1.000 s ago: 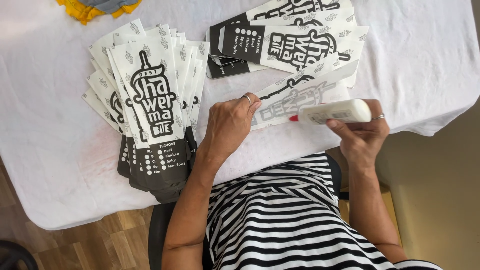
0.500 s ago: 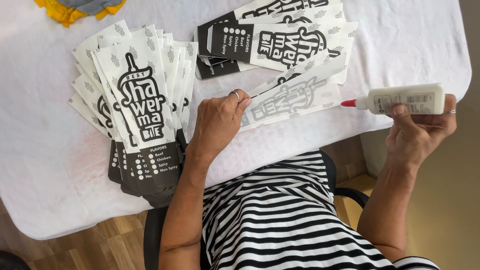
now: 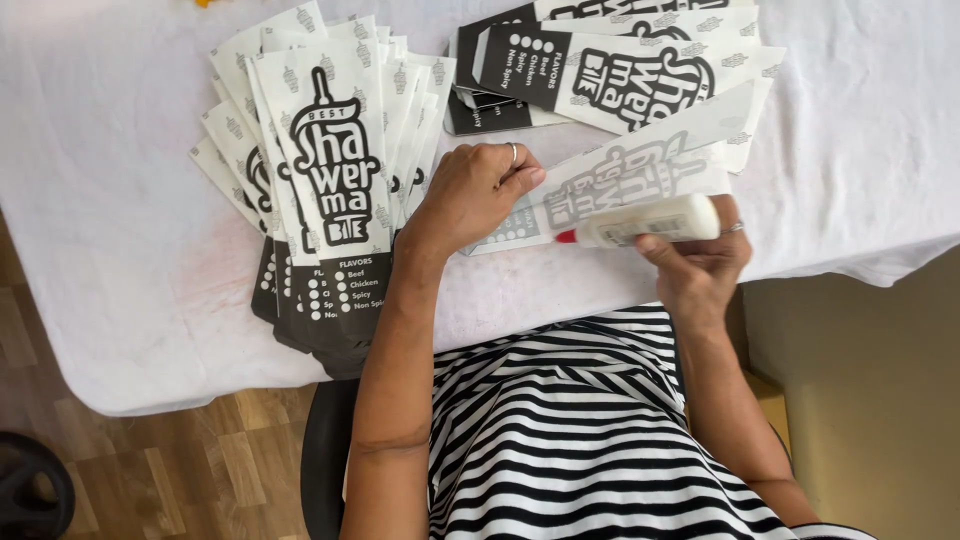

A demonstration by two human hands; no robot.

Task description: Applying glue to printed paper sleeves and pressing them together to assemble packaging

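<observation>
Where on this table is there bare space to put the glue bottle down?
Bare white tablecloth shows left of the fanned bag stack, and at the right end past the upper bag pile. The middle is crowded: left hand presses a bag; right hand holds the glue bottle.

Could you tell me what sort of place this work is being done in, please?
Probably a home or small workshop packaging table: a white cloth-covered table, fanned stacks of flat black-and-white printed paper bags, and a white plastic glue bottle with a red tip in the right hand.
</observation>
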